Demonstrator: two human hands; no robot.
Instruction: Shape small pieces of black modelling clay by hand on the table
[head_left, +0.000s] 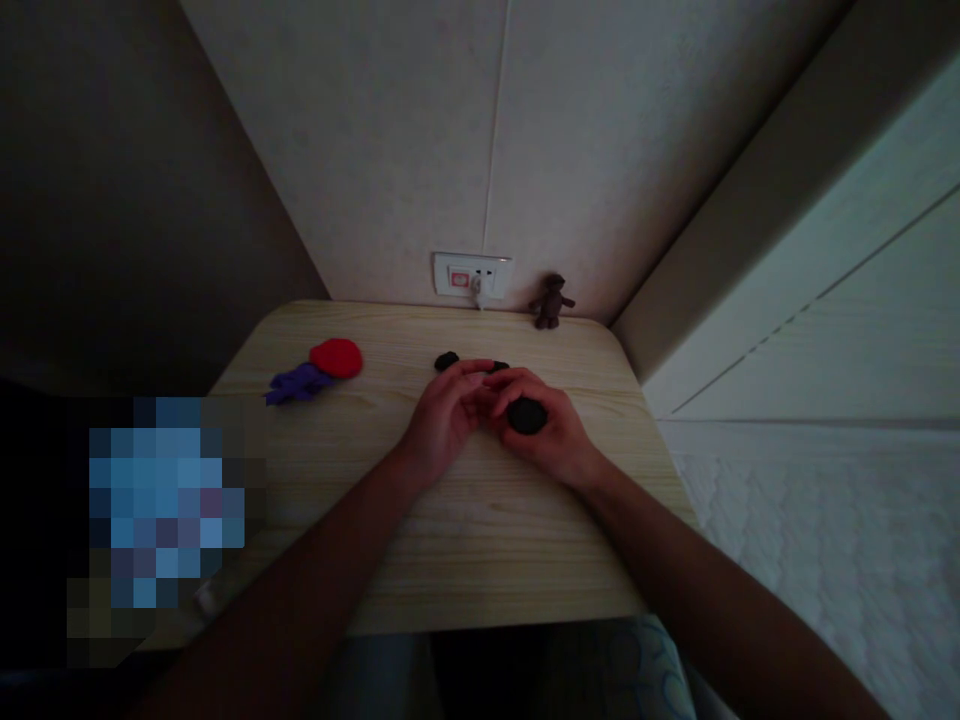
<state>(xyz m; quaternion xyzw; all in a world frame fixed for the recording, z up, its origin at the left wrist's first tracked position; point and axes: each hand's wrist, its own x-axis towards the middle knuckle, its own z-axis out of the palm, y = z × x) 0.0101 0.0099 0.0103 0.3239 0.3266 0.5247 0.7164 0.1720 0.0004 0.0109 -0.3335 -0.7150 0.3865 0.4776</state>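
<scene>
My right hand [551, 430] is curled around a dark, flattened lump of clay [527, 415] over the middle of a small pale wooden table [465, 540]. Touching it from the left, my left hand [446, 415] has its fingers bent toward the same lump; whether it grips anything is hard to tell in the dim light. Just behind my hands lie two small dark clay pieces, one [447, 361] at the left and another [499, 367] partly hidden by my fingers.
A red clay disc [337, 357] and a purple clay piece [298, 384] lie at the table's back left. A small brown figure [550, 300] stands by the wall near a socket plate [472, 274]. A white quilted surface [825, 560] is on the right.
</scene>
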